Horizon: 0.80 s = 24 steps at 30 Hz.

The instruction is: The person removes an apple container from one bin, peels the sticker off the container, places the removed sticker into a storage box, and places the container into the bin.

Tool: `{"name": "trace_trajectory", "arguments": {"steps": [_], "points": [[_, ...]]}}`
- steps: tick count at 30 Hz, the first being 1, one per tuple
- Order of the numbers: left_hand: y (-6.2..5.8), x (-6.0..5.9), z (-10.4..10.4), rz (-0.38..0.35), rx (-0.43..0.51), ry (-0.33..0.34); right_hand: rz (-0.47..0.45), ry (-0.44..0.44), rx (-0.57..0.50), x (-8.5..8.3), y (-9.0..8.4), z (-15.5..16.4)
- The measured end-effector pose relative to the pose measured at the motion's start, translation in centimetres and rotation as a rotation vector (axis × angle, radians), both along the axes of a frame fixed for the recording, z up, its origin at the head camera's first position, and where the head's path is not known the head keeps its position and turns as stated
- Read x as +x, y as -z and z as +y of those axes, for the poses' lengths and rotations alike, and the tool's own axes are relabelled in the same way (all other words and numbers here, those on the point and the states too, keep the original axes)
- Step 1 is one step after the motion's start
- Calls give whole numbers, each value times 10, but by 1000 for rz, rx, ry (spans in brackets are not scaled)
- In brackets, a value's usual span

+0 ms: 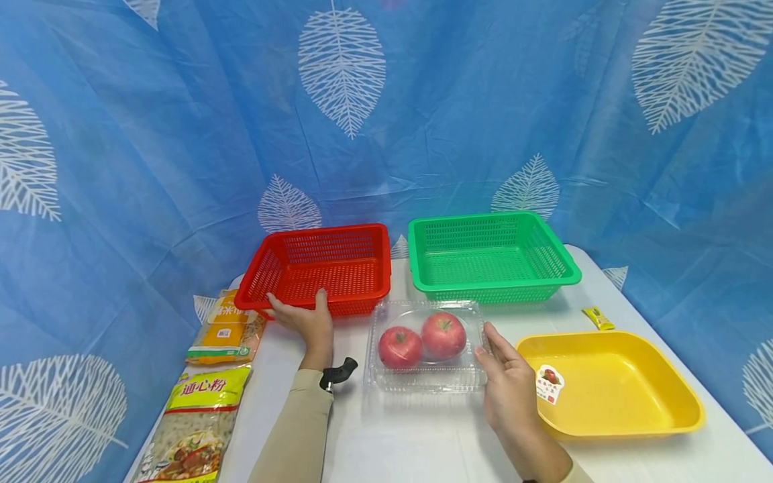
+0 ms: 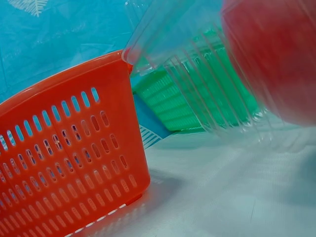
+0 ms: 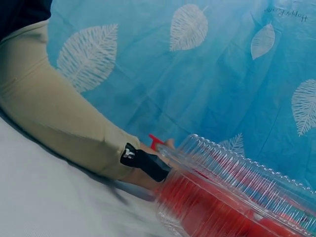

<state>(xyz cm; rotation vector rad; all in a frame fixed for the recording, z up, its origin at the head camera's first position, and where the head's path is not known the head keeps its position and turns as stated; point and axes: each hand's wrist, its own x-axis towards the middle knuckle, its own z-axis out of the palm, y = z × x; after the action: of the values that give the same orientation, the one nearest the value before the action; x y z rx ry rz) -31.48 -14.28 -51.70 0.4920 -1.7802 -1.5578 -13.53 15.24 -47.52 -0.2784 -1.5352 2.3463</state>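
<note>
A clear plastic clamshell box (image 1: 386,382) with two red apples (image 1: 443,334) inside is held at its right side by my right hand (image 1: 510,382), thumb on the near side of the edge. In the left wrist view, one apple (image 2: 276,54) shows blurred through the box wall. My left hand (image 1: 308,325) lies at the front of the red basket (image 1: 326,305), fingers extended to the left and thumb raised, with nothing in its grasp. Whether it touches the rim I cannot tell. Neither wrist view clearly shows its own hand.
Behind the box stands a green basket (image 1: 495,294). To the right are a yellow basin (image 1: 616,389) and a small yellow packet (image 1: 598,318). An orange food bag (image 1: 223,332) and a pasta bag (image 1: 196,422) line the left edge. A blue curtain (image 1: 423,100) hangs behind.
</note>
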Motion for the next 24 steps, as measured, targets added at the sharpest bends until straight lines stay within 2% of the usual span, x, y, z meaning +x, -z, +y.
{"name": "trace_trajectory", "arguments": {"steps": [24], "points": [[1,-1,-1,12,-5,-6,32,10,-23,-4,-11,-3]]}}
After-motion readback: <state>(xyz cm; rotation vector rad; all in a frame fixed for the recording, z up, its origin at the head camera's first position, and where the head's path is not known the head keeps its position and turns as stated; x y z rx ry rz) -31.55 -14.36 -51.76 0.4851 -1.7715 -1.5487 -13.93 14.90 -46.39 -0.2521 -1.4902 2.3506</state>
